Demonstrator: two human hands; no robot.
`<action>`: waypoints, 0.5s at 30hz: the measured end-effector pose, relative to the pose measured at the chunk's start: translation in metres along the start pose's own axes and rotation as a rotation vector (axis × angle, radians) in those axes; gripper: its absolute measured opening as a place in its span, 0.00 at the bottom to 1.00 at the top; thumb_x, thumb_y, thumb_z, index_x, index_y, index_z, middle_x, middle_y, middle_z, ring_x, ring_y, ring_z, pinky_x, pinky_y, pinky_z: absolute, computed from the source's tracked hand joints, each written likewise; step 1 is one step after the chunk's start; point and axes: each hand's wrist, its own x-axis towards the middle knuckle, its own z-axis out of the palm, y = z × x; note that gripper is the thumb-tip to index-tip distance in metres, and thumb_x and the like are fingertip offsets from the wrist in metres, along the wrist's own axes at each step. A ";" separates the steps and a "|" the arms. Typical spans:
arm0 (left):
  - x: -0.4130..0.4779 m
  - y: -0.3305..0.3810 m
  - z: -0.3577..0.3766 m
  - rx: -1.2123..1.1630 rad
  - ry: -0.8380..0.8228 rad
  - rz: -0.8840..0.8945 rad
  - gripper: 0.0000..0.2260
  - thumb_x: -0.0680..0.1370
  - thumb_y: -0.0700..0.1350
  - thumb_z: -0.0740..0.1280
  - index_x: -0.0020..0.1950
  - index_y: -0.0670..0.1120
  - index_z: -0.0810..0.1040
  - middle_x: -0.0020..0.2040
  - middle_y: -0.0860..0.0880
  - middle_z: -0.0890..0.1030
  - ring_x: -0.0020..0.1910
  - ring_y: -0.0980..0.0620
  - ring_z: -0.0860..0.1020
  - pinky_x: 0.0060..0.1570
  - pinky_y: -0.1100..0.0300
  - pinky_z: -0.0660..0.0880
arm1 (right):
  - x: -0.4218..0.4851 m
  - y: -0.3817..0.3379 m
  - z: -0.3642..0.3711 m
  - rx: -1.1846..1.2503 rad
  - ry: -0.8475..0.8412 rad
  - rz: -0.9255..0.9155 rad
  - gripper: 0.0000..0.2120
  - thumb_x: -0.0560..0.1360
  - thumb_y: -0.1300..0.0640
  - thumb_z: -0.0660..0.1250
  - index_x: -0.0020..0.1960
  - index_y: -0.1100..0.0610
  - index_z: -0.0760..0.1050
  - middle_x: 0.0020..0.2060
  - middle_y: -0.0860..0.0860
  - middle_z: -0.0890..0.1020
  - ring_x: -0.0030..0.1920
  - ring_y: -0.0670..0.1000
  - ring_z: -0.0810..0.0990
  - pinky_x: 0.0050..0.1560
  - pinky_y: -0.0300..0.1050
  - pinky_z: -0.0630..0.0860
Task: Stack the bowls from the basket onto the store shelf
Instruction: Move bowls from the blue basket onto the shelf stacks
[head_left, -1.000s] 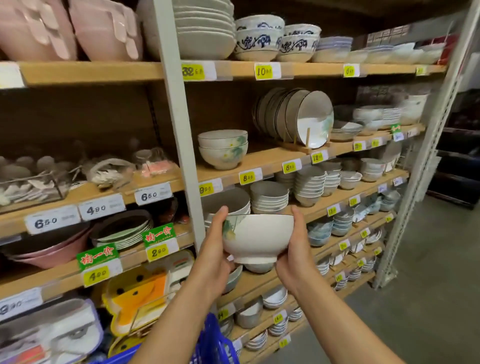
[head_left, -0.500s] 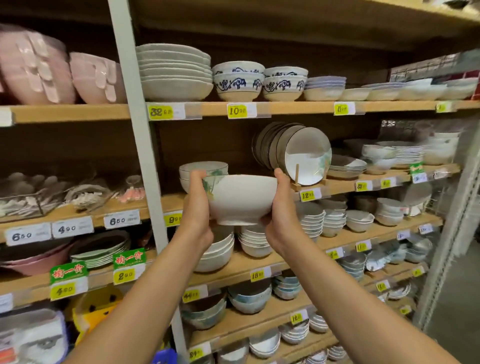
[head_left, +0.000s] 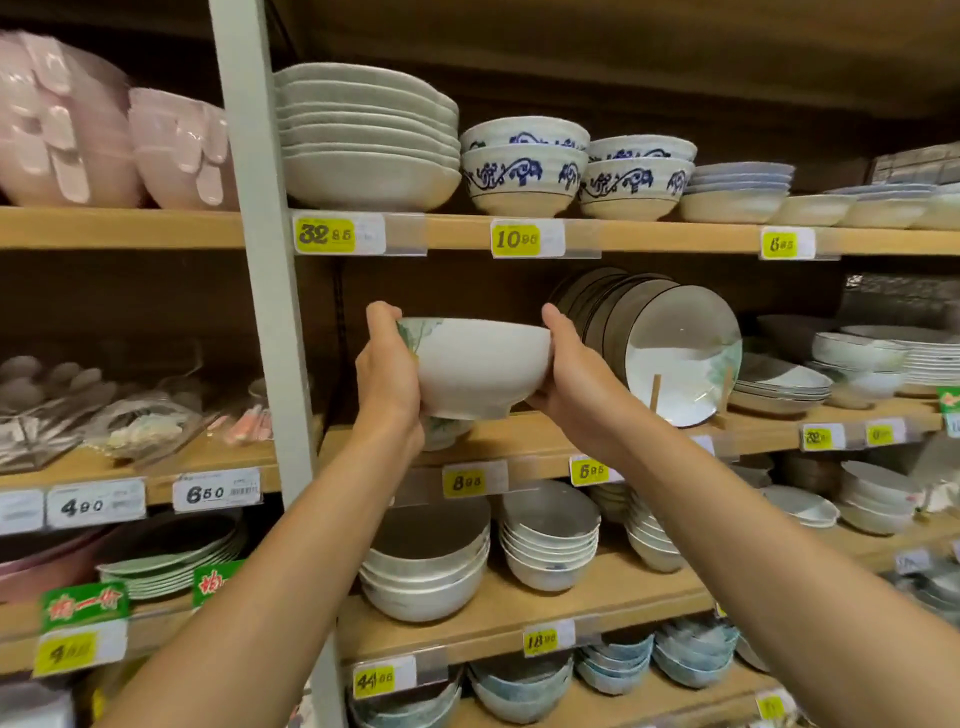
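Left hand (head_left: 387, 374) and right hand (head_left: 576, 384) grip the bowl (head_left: 478, 369) right above the lower bowl (head_left: 447, 432) on the shelf (head_left: 545, 441), so I guess it needs easing down level next.

Bare forearms (head_left: 291, 571), left grip (head_left: 389, 379), right grip (head_left: 576, 387)

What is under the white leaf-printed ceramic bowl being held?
Part of another white green-printed bowl on the wooden shelf. The held bowl and left hand cover its rim, so contact can't be judged.
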 end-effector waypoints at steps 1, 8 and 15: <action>0.008 -0.002 0.002 0.004 0.023 0.013 0.16 0.70 0.63 0.55 0.41 0.52 0.72 0.38 0.49 0.80 0.39 0.50 0.79 0.32 0.60 0.73 | 0.009 0.000 0.000 -0.003 0.003 0.002 0.17 0.80 0.38 0.53 0.51 0.48 0.72 0.55 0.50 0.80 0.60 0.49 0.77 0.70 0.51 0.68; 0.054 -0.009 0.004 0.015 0.032 0.089 0.17 0.68 0.64 0.55 0.42 0.52 0.72 0.43 0.47 0.77 0.43 0.48 0.77 0.40 0.53 0.71 | 0.058 0.004 0.013 0.042 0.082 -0.034 0.19 0.80 0.39 0.54 0.61 0.52 0.71 0.51 0.49 0.78 0.56 0.46 0.76 0.67 0.48 0.71; 0.070 -0.015 0.003 -0.044 0.115 0.117 0.15 0.67 0.62 0.57 0.35 0.51 0.69 0.35 0.49 0.75 0.37 0.49 0.76 0.35 0.55 0.68 | 0.064 0.016 0.024 0.104 0.125 -0.094 0.31 0.78 0.34 0.54 0.76 0.47 0.59 0.61 0.47 0.76 0.62 0.47 0.74 0.68 0.51 0.68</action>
